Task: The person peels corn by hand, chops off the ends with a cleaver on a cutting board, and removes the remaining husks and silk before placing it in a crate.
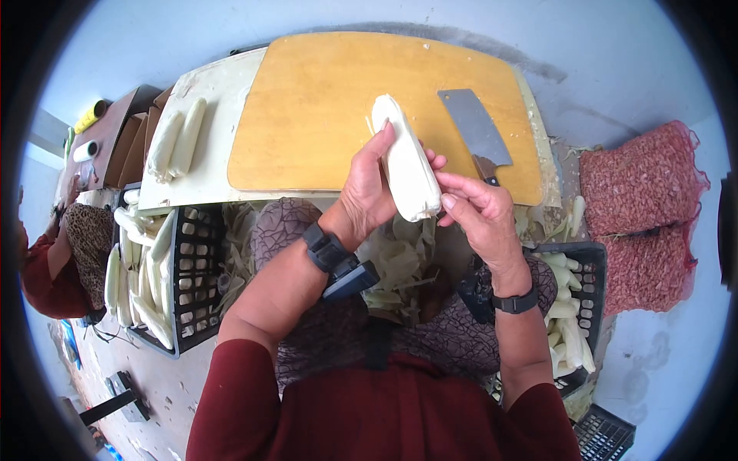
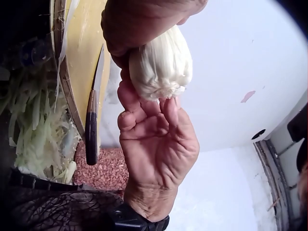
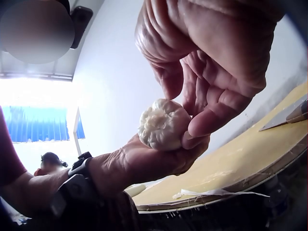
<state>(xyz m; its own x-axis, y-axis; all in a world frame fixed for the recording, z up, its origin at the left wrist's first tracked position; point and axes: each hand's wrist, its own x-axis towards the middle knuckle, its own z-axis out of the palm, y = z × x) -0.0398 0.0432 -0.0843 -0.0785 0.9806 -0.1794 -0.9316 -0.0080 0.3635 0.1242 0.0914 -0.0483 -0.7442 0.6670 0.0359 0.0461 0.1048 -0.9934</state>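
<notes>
A pale, husk-wrapped ear of corn (image 1: 407,165) is held up over the front edge of the yellow board. My left hand (image 1: 367,184) grips it along its side, thumb on top and fingers wrapped beneath. At the near end, my right hand (image 1: 480,211) pinches the husk between thumb and fingers. That blunt, gathered end of the ear (image 3: 163,125) faces the right wrist camera, cradled on the left hand (image 3: 144,161). The left wrist view shows the right palm (image 2: 156,149) turned up below the same end.
A cleaver (image 1: 473,127) lies on the yellow board (image 1: 330,107). Two more ears (image 1: 177,142) rest at the left of the table. Black crates (image 1: 198,269) of corn stand on both sides. Red mesh sacks (image 1: 642,184) are stacked at right. Another person (image 1: 58,265) sits at far left.
</notes>
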